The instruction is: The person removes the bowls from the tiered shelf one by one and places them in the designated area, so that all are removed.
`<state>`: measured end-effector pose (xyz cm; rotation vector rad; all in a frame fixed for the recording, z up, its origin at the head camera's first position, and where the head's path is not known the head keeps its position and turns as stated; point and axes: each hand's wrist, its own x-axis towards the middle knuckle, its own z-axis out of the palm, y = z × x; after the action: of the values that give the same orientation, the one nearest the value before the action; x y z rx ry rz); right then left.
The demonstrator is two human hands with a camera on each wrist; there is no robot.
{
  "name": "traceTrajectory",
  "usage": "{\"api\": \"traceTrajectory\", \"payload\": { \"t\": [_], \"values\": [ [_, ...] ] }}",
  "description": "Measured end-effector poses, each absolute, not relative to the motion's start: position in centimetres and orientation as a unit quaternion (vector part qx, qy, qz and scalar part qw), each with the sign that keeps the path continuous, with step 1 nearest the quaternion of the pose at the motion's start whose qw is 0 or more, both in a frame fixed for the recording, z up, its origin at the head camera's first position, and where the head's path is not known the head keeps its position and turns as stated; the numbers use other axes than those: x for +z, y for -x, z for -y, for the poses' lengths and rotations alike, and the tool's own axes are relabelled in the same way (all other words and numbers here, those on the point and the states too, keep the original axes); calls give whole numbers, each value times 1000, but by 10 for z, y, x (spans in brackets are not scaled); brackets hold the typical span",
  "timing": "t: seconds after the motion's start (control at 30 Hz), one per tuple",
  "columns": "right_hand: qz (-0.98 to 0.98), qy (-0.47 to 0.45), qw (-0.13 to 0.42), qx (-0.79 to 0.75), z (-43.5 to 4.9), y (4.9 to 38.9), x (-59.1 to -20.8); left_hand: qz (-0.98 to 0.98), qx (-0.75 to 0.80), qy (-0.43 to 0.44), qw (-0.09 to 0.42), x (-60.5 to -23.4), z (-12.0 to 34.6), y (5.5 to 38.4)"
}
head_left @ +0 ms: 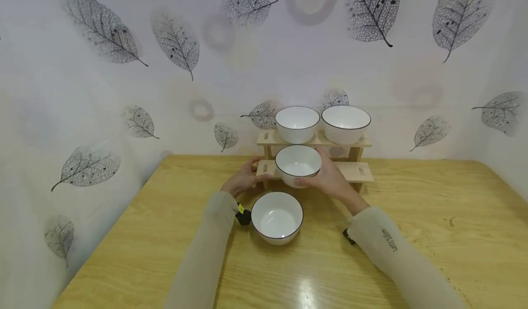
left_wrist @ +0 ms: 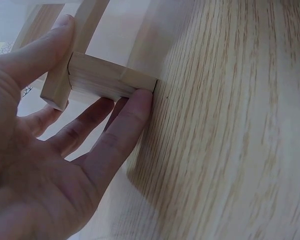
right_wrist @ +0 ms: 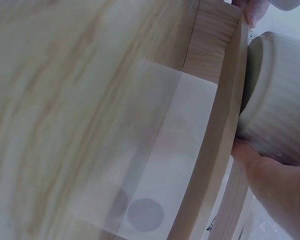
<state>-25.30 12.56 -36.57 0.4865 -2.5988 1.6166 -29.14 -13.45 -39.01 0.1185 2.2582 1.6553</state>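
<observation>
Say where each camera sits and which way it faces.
Head: on the head, facing forward and down at the wooden stand and table; left hand, right hand and sleeves show.
Left wrist: on that wrist, facing the stand's end and table; left hand shows.
Right wrist: on that wrist, facing the stand's shelf and held bowl; right hand shows, part of the left too.
Head and right wrist share the right hand gripping that bowl.

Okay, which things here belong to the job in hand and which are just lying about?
Job:
right hand, holding middle bowl
left hand, gripping wooden rack
upper left bowl and upper right bowl, on the rack
front bowl, probably

Just surroundings:
table
leaf-patterned wall
</observation>
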Motion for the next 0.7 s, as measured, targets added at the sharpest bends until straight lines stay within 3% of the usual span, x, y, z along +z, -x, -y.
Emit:
{"api": "traceTrajectory", "payload": {
  "t": [0.7],
  "values": [
    [861, -179, 54, 474, -175, 230, -356, -786, 590, -42, 182, -389, 135, 294]
  ]
}}
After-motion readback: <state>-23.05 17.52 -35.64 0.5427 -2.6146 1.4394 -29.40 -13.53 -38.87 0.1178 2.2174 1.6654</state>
